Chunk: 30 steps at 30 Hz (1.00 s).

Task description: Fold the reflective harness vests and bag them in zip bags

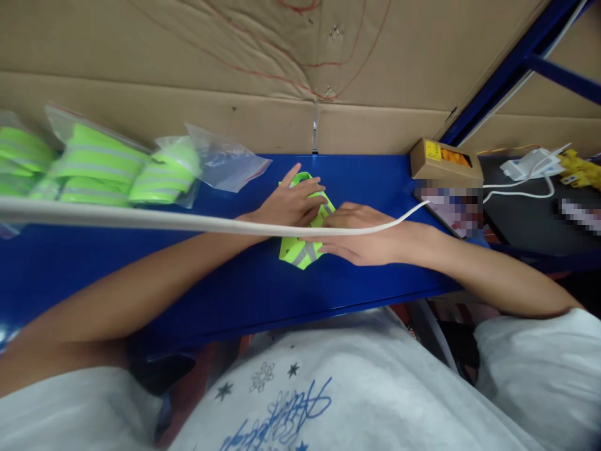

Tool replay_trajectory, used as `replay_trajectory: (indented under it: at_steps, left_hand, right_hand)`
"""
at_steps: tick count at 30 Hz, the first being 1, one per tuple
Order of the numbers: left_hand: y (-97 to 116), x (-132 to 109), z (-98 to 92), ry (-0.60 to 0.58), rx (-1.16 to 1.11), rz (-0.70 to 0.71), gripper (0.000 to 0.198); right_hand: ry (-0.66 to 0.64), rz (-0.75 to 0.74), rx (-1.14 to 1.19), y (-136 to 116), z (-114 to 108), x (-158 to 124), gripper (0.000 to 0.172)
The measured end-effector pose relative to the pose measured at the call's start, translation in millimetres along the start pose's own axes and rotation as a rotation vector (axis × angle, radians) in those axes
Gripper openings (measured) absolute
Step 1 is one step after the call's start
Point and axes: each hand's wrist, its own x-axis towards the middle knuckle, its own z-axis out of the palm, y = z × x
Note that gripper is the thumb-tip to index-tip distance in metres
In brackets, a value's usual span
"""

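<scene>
On the blue table [225,275] lies a folded neon-yellow reflective strap [300,252] with grey bands, between my hands. My left hand [293,202] rests over its upper part, fingers stretched out and apart. From the right, my right hand [359,235] has its fingers bent onto the strap's right side, the thumb along its lower part. The fingertips and some of the strap are partly covered by the hands and a white cable [141,216] crossing close to the camera.
Bagged neon-yellow reflective straps [101,156] stand at the back left, beside a flat clear plastic bag [230,164]. At the back right are a cardboard box [446,166], a phone-like object [446,210] partly blurred out, a white plug device [533,164] and yellow pieces [582,169]. Cardboard panels [263,125] line the back.
</scene>
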Motion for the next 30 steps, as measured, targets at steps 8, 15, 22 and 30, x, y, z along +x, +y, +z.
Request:
replay_trajectory:
  at_steps: [8,15,22,30]
  left_hand:
    - [-17.1,3.5,8.1,-0.105,-0.173,-0.161,0.039]
    - [-13.9,9.5,4.9,0.075,-0.34,-0.254,0.032]
    - [39.2,-59.1,-44.5,0.425,-0.814,-0.543,0.062]
    - [109.0,-108.0,-33.9,0.226,-0.824,-0.727,0.065]
  right_hand:
    - [-0.071,0.154,0.421,51.2,6.1,21.8,0.044]
    - [0.15,0.159,0.175,35.4,30.1,12.1,0.042]
    - [0.298,0.111,0.002,23.8,43.5,3.3,0.045]
    - [0.23,0.353,-0.074,15.6,38.6,10.4,0.044]
